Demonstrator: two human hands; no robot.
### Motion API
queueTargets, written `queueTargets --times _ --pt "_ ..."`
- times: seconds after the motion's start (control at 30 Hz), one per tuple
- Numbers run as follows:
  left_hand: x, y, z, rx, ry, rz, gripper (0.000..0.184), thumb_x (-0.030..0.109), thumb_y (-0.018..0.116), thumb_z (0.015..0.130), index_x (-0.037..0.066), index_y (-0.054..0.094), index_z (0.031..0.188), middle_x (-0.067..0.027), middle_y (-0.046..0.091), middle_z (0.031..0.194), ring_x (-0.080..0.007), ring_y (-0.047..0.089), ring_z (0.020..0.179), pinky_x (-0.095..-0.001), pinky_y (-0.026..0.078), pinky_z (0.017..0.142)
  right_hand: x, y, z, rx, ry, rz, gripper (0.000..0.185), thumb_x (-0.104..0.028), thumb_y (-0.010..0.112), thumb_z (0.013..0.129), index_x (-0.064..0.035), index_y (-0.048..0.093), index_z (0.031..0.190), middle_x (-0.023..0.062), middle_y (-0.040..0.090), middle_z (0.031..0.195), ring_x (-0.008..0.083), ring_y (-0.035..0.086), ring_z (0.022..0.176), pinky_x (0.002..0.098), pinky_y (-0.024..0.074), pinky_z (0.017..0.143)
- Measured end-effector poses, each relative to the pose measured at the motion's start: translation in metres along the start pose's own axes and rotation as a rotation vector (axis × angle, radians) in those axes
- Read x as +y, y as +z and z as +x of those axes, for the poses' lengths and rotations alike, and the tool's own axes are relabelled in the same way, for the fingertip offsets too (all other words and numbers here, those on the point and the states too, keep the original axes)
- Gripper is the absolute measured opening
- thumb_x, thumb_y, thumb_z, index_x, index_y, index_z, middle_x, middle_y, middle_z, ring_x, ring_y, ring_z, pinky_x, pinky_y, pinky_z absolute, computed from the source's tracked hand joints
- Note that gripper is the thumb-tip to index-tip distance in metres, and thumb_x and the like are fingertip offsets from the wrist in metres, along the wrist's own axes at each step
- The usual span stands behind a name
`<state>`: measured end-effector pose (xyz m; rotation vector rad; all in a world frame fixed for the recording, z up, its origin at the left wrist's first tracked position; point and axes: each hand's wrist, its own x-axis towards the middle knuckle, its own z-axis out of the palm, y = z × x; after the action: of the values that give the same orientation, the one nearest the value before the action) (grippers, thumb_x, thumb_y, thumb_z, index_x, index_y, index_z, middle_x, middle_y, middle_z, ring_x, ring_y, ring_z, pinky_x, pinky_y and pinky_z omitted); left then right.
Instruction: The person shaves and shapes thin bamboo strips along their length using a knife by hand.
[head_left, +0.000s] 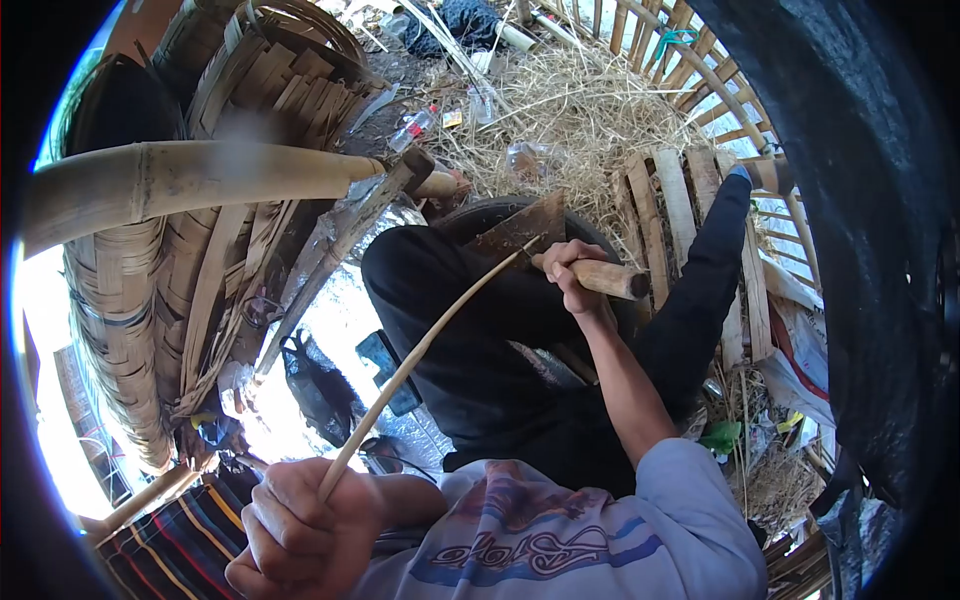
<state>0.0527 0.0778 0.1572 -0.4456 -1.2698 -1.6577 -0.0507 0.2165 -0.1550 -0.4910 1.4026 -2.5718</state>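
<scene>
My left hand [305,525], low at the left, is closed around the near end of a thin bamboo stick [415,355]. The stick slants up and away over my leg. Its far tip lies at the blade of a broad, rusty-brown knife [607,279]; whether it touches or only overlaps the blade I cannot tell. My right hand [575,277] is wrapped round the knife's thick wooden handle, whose butt end points right. The blade reaches up and left beyond my knuckles, in front of a dark round rim.
Large woven bamboo baskets [120,330] and a thick bamboo pole [240,180] stand at the left. Dry straw [590,110] and a plastic bottle [415,128] lie ahead. Wooden slats [675,200] sit by my outstretched leg. A phone [388,370] lies beside my bent knee.
</scene>
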Motion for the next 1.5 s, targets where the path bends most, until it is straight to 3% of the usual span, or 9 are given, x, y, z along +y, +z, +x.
queueTargets --times 0.23,0.3,0.43,0.5,0.7,1.0,1.27,1.33,1.5 --pt "-0.009 0.011 0.005 0.056 0.061 -0.036 0.047 0.049 0.041 0.096 0.019 0.047 0.061 0.0086 0.034 0.045 -0.0041 0.029 0.038 -0.0222 0.021 0.037 0.005 0.001 -0.007 -0.064 -0.019 0.031 0.028 -0.018 0.067 0.076 -0.0054 0.046 0.062 0.0042 0.053 0.058 0.0107 0.052 0.050 0.0239 0.0413 0.048" --pt "-0.005 0.000 0.007 -0.041 -0.012 -0.055 0.040 0.048 0.045 0.095 0.018 0.058 0.072 0.0081 0.042 0.051 -0.0031 0.035 0.042 -0.0212 0.028 0.041 0.006 -0.005 0.000 -0.074 -0.043 -0.005 0.029 -0.018 0.067 0.077 -0.0056 0.046 0.062 0.0038 0.053 0.057 0.0104 0.052 0.050 0.0239 0.0415 0.048" --pt "0.007 -0.007 -0.002 0.024 0.017 0.044 0.037 0.034 0.053 0.095 0.010 0.044 0.068 0.0051 0.033 0.045 -0.0015 0.029 0.033 -0.0181 0.020 0.033 -0.002 0.000 0.004 -0.105 -0.025 -0.071 0.024 -0.012 0.060 0.080 -0.0049 0.043 0.065 0.0016 0.047 0.057 0.0102 0.043 0.050 0.0258 0.0379 0.051" --pt "0.000 -0.002 0.004 0.003 -0.012 0.057 0.035 0.047 0.048 0.094 0.017 0.062 0.080 0.0092 0.044 0.053 -0.0021 0.034 0.042 -0.0180 0.029 0.041 0.001 -0.001 -0.001 -0.142 -0.022 -0.122 0.023 -0.013 0.061 0.080 -0.0053 0.044 0.066 0.0025 0.049 0.058 0.0104 0.045 0.050 0.0260 0.0399 0.052" --pt "0.004 -0.013 0.005 -0.165 -0.069 0.029 0.035 0.045 0.049 0.093 0.016 0.062 0.078 0.0089 0.045 0.053 -0.0029 0.038 0.043 -0.0158 0.031 0.042 0.006 0.001 0.000 -0.080 -0.022 -0.105 0.024 -0.015 0.066 0.077 -0.0060 0.047 0.066 0.0033 0.052 0.058 0.0101 0.049 0.050 0.0243 0.0414 0.050" --pt "0.013 -0.010 0.002 -0.180 -0.148 0.121 0.029 0.031 0.048 0.095 0.015 0.055 0.071 0.0067 0.052 0.067 -0.0058 0.047 0.058 -0.0225 0.044 0.060 0.019 -0.012 -0.007 -0.090 -0.034 -0.080 0.035 -0.026 0.069 0.080 -0.0065 0.045 0.064 0.0025 0.050 0.055 0.0103 0.053 0.047 0.0236 0.0398 0.044" --pt "0.002 0.007 0.000 -0.076 -0.019 -0.035 0.039 0.041 0.050 0.095 0.015 0.044 0.066 0.0080 0.038 0.048 0.0005 0.032 0.038 -0.0150 0.025 0.040 0.013 -0.016 -0.009 -0.030 -0.005 -0.101 0.030 -0.017 0.068 0.078 -0.0052 0.045 0.063 0.0017 0.049 0.055 0.0086 0.051 0.049 0.0228 0.0429 0.046" --pt "0.001 0.011 0.000 -0.055 -0.007 -0.051 0.043 0.043 0.051 0.094 0.015 0.041 0.064 0.0084 0.035 0.043 0.0021 0.028 0.033 -0.0132 0.020 0.035 0.005 -0.010 -0.008 -0.088 -0.043 -0.118 0.037 -0.028 0.067 0.082 -0.0055 0.044 0.064 0.0025 0.050 0.058 0.0110 0.051 0.050 0.0249 0.0390 0.047" --pt "0.004 0.009 0.000 -0.074 -0.013 -0.012 0.043 0.044 0.049 0.095 0.014 0.040 0.065 0.0086 0.035 0.042 0.0024 0.029 0.033 -0.0125 0.022 0.035 0.003 -0.004 -0.004 -0.142 -0.070 -0.218 0.039 -0.029 0.068 0.082 -0.0052 0.044 0.063 0.0034 0.050 0.056 0.0116 0.053 0.048 0.0235 0.0389 0.044"
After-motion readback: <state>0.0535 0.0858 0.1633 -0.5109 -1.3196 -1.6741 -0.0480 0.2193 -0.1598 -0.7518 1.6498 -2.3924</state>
